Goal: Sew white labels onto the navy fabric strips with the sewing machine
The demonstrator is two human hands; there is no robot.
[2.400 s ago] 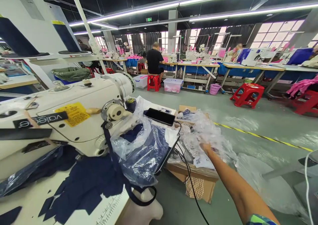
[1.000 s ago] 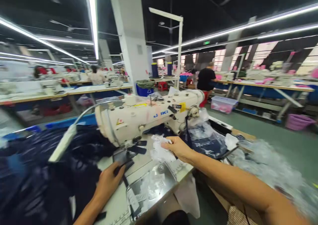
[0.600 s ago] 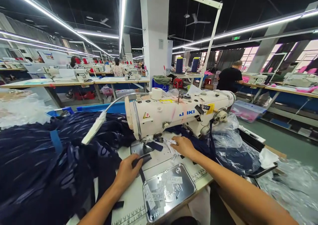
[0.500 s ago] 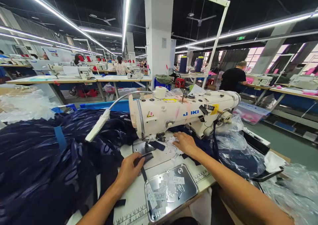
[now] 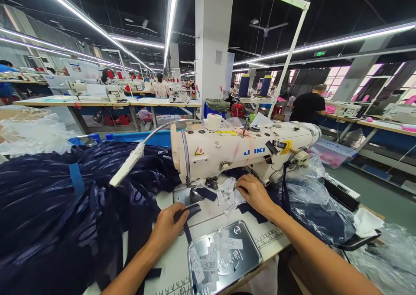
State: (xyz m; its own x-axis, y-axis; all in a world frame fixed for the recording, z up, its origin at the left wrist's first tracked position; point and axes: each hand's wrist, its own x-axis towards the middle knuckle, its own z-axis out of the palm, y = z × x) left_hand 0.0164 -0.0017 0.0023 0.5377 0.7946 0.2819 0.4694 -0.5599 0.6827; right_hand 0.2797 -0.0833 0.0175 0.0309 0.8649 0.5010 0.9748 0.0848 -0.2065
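Note:
My left hand is closed on a dark navy strap, thumb and forefinger pinched together just in front of the needle area. Part of the strap hangs down below the fingers toward the metal tin lid. Under the arm of the white sewing machine lies a loose pile of small white labels. At the right side of this pile, my right hand has its fingertips pinched on a white label. A short navy piece rests between the needle area and the labels.
A shiny metal tin lid with printed labels lies at the front of the machine bed. Dark navy garments heap up on the left. Clear plastic bags cover the right side. A bendable lamp reaches over the garments.
My right hand has drawn a little to the right over the label pile, so more labels show. My left hand stays in place with the strap. The view has shifted slightly.

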